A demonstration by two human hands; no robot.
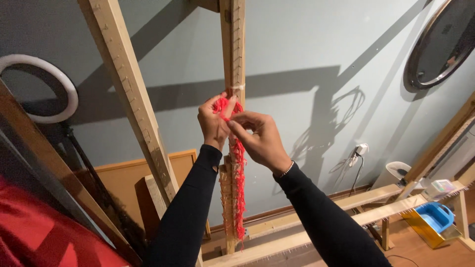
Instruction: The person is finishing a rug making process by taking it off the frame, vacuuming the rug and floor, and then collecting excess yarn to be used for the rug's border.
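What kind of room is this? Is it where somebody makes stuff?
Probably a home craft room used for weaving. Both hands work red yarn onto a tall wooden frame with rows of pegs. A ring light and a round mirror are by the grey wall.

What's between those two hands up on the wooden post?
In the head view, a bunch of red yarn sits between the left hand and right hand, pinched by both against the upright wooden post; more hangs down below.
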